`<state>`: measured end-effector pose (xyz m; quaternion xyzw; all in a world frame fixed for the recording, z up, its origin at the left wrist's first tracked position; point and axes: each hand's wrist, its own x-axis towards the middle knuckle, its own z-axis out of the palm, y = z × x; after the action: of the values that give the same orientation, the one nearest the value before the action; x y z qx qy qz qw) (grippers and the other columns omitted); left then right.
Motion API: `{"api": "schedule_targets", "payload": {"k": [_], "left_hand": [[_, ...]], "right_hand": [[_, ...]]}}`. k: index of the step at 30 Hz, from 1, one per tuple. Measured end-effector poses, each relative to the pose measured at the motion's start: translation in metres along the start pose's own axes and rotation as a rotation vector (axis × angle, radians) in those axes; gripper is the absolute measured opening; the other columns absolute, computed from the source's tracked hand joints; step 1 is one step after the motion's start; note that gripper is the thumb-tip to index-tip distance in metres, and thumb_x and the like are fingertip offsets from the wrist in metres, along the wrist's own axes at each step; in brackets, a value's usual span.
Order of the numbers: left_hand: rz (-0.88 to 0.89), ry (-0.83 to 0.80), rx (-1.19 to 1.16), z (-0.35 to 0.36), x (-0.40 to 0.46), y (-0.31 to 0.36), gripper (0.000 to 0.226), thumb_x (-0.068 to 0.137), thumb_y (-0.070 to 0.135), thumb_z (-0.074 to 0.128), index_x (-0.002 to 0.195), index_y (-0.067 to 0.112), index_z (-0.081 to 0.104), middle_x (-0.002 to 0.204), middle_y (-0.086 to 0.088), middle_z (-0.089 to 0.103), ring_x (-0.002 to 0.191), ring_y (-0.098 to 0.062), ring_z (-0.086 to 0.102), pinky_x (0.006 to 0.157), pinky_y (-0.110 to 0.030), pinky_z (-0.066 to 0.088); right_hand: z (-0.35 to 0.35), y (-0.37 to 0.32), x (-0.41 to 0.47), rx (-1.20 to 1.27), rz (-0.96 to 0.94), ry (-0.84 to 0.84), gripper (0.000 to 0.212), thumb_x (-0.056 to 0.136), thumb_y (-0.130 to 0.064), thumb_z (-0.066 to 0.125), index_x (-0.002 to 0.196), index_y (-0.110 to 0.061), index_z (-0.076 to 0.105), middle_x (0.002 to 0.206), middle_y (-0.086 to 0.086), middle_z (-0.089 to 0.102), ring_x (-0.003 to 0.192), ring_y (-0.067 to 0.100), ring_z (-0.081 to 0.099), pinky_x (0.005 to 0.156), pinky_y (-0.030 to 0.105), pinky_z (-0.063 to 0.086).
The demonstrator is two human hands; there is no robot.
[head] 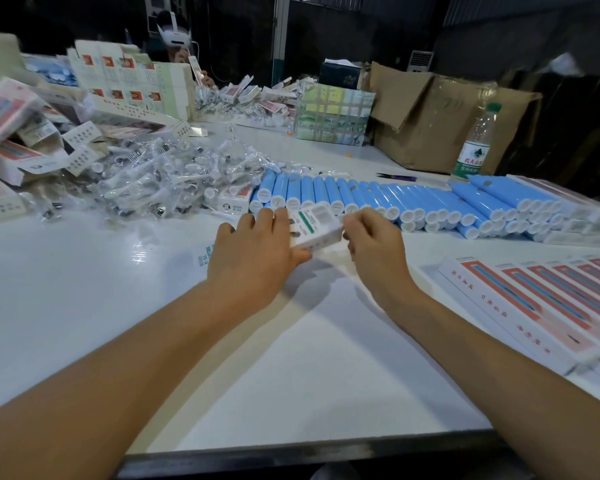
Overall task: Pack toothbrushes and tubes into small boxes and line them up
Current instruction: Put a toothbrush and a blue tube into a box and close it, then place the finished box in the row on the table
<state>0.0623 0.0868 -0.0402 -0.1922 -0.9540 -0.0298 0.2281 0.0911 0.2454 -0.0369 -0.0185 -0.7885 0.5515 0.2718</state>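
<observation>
A small white box (315,227) with green print is held between both hands just above the white table (309,358). My left hand (253,252) grips its left end, fingers over the top and thumb below. My right hand (373,242) pinches its right end. Right behind the box, several blue tubes (413,199) with white caps lie in a long row. A heap of toothbrush heads in clear wrappers (160,174) lies at the left. Finished long boxes with red print (541,303) lie side by side at the right.
Flat and folded cartons (11,140) pile up at the far left. A water bottle (477,143) and a brown cardboard box (433,119) stand at the back right. A person with a white headset (175,36) works across the table. A dark pen (397,176) lies behind the tubes.
</observation>
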Motion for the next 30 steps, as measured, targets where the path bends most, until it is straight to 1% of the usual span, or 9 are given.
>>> {"api": "schedule_targets", "payload": {"k": [2,5,7,9,11,14,16,23,30], "left_hand": [[-0.034,0.031,-0.327,-0.014,0.006,-0.003,0.057,0.093,0.057,0.030,0.133,0.016,0.035,0.122,-0.005,0.048,0.102,-0.025,0.050,0.072,-0.035,0.036],[-0.212,0.009,-1.158,-0.030,0.011,-0.005,0.033,0.097,0.052,0.035,0.097,0.024,0.053,0.088,0.001,0.063,0.074,-0.017,0.063,0.060,-0.028,0.042],[-0.514,-0.215,-1.714,-0.032,0.013,-0.006,0.037,0.096,0.052,0.037,0.104,0.023,0.059,0.092,-0.005,0.071,0.080,-0.019,0.070,0.063,-0.031,0.050],[-0.695,-0.376,-2.059,-0.024,0.012,-0.005,0.048,0.095,0.051,0.040,0.122,0.015,0.055,0.105,-0.014,0.069,0.094,-0.030,0.067,0.070,-0.041,0.053],[-0.764,-0.404,-2.235,-0.018,0.009,-0.002,0.048,0.097,0.049,0.039,0.126,0.014,0.053,0.101,-0.017,0.070,0.090,-0.034,0.068,0.067,-0.045,0.055],[-0.802,-0.376,-2.290,-0.014,0.008,0.001,0.043,0.097,0.048,0.040,0.115,0.013,0.057,0.084,-0.015,0.073,0.071,-0.031,0.072,0.049,-0.040,0.056],[-0.769,-0.382,-2.265,-0.012,0.009,0.001,0.044,0.096,0.048,0.041,0.119,0.015,0.057,0.090,-0.013,0.073,0.075,-0.029,0.072,0.051,-0.038,0.056],[-0.701,-0.204,-1.793,-0.002,0.007,-0.005,0.041,0.096,0.050,0.040,0.104,0.017,0.063,0.096,-0.010,0.070,0.094,-0.026,0.067,0.084,-0.041,0.054],[-0.573,-0.247,-1.717,0.001,0.003,-0.010,0.030,0.095,0.038,0.048,0.107,0.014,0.060,0.096,-0.011,0.068,0.080,-0.023,0.062,0.071,-0.035,0.048]], "right_hand": [[-0.002,-0.006,0.003,0.170,0.031,0.067,0.027,0.097,-0.016,0.045,0.078,-0.022,0.062,0.067,-0.009,0.054,0.062,0.009,0.046,0.058,0.024,0.038],[-0.001,-0.007,0.003,0.219,0.043,0.044,0.023,0.099,-0.018,0.042,0.090,-0.024,0.062,0.074,-0.006,0.054,0.064,0.009,0.047,0.055,0.021,0.038],[0.003,-0.004,0.000,0.155,0.045,-0.066,0.018,0.099,-0.021,0.044,0.096,-0.028,0.060,0.079,-0.010,0.055,0.066,0.005,0.049,0.053,0.015,0.039],[0.008,-0.003,-0.004,0.068,0.036,-0.198,0.014,0.097,-0.032,0.048,0.107,-0.034,0.057,0.084,-0.011,0.055,0.066,0.000,0.052,0.054,0.014,0.040],[0.014,-0.004,-0.007,-0.033,0.029,-0.311,0.040,0.088,-0.050,0.053,0.126,-0.039,0.051,0.090,-0.008,0.055,0.070,0.000,0.058,0.058,0.017,0.046],[0.026,-0.005,-0.011,-0.154,-0.017,-0.395,0.071,0.072,-0.060,0.057,0.138,-0.042,0.040,0.113,-0.007,0.054,0.097,0.009,0.060,0.079,0.029,0.053],[0.027,-0.007,-0.011,-0.150,-0.043,-0.393,0.073,0.071,-0.054,0.059,0.140,-0.041,0.038,0.124,-0.009,0.050,0.107,0.007,0.056,0.085,0.028,0.053],[-0.008,-0.026,0.004,-0.498,-0.092,-0.400,0.060,0.084,-0.039,0.063,0.139,-0.038,0.041,0.110,-0.005,0.044,0.090,0.007,0.051,0.066,0.016,0.045],[-0.102,-0.022,-0.024,-1.127,-0.068,-0.458,0.064,0.083,-0.058,0.051,0.141,-0.040,0.029,0.102,-0.007,0.037,0.085,0.007,0.047,0.067,0.025,0.044]]}}
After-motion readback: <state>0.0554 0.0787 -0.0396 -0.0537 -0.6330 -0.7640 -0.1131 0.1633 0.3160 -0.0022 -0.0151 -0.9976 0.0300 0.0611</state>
